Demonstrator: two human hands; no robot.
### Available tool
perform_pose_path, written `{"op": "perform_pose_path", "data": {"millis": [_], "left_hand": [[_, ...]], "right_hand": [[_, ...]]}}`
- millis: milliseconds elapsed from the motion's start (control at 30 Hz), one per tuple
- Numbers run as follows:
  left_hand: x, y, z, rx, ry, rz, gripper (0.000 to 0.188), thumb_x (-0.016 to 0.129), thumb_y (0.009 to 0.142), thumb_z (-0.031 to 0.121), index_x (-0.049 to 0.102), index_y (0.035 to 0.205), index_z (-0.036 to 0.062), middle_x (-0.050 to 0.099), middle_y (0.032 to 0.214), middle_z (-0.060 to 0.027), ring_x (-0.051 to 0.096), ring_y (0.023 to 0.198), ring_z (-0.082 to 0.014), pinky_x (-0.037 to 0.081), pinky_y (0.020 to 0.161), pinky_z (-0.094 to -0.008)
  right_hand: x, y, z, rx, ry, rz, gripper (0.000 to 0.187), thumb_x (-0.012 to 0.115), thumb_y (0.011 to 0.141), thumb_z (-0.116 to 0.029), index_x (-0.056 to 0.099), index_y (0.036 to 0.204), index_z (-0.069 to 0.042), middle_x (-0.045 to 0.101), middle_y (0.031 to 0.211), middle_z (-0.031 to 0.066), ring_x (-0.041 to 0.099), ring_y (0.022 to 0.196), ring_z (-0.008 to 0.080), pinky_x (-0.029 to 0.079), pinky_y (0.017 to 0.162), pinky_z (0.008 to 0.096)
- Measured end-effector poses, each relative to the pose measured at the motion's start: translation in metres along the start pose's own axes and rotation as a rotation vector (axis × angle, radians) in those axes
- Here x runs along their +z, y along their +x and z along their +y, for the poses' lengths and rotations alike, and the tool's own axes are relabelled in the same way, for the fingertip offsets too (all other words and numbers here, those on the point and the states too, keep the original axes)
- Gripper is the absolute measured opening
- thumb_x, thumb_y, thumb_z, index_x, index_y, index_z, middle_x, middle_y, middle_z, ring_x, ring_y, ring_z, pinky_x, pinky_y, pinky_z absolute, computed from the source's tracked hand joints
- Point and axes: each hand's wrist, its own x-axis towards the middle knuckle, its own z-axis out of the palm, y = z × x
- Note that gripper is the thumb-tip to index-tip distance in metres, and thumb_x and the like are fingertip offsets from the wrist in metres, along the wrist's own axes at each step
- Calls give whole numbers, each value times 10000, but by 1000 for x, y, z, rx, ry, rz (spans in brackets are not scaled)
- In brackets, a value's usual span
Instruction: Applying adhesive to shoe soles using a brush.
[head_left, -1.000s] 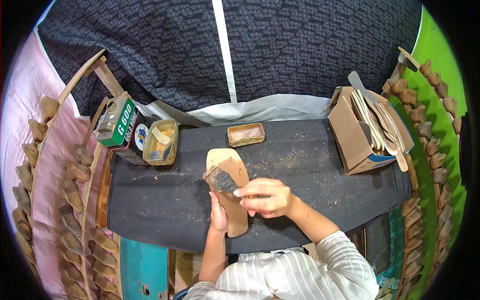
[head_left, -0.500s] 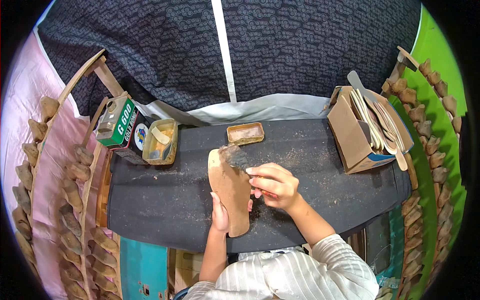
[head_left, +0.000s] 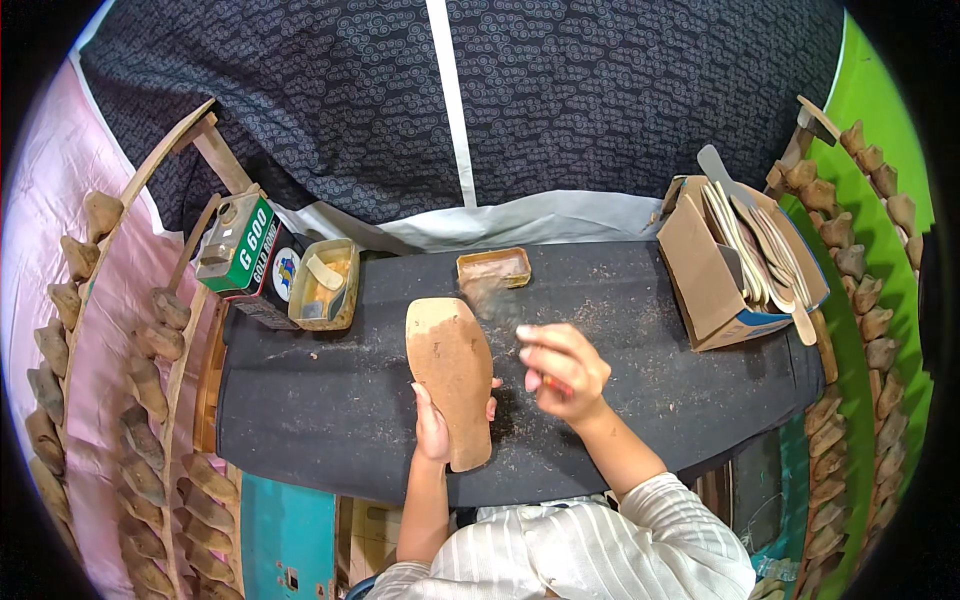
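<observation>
A tan shoe insole (head_left: 450, 375) stands over the middle of the table, its wide end pointing away from me and looking darker and damp below a paler tip. My left hand (head_left: 432, 425) grips its lower half, thumb on the left edge and fingertips showing at the right. Closed round the handle of a brush (head_left: 492, 300), my right hand (head_left: 568, 375) is to the right of the insole. The brush's dark bristles are smeared by motion at the near edge of a small rectangular tray (head_left: 515, 280) with pale contents.
On the left are a metal can (head_left: 245, 255) and a yellowish tub (head_left: 345, 318) holding scraps. A cardboard box (head_left: 690, 290) of insole-shaped pieces stands at the right. Racks of wooden shoe lasts (head_left: 150, 390) flank the dark-covered table (head_left: 330, 420).
The brush has come off the insole's wide end and moved right, to the small tray. My left hand has shifted the insole slightly left and turned its face more toward me.
</observation>
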Motion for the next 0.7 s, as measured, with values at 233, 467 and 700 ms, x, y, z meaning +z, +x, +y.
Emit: {"op": "perform_pose_path", "data": {"millis": [233, 467, 700], "left_hand": [[10, -3, 1, 0, 251, 139, 794, 102, 896, 655, 433, 1252, 27, 593, 1001, -117, 593, 830, -205, 490, 717, -324], [3, 4, -7, 28, -82, -219, 777, 107, 908, 634, 402, 1292, 26, 571, 1111, -132, 588, 917, -225, 486, 789, -342], [9, -4, -8, -15, 75, 337, 715, 179, 915, 632, 566, 1091, 56, 606, 959, -70, 606, 856, -156, 504, 708, -258]], "right_hand": [[6, -7, -8, -213, 150, -258, 295, 754, 606, -65, 638, 876, -34, 627, 1020, 163, 638, 754, 258, 541, 617, 320], [-1, 1, 0, -108, -44, -92, 351, 717, 615, -75, 622, 950, -33, 595, 1072, 175, 625, 814, 286, 537, 661, 346], [14, 2, -10, -355, 208, -215, 300, 755, 591, -86, 631, 858, -27, 621, 1024, 154, 638, 688, 221, 525, 520, 276]]}}
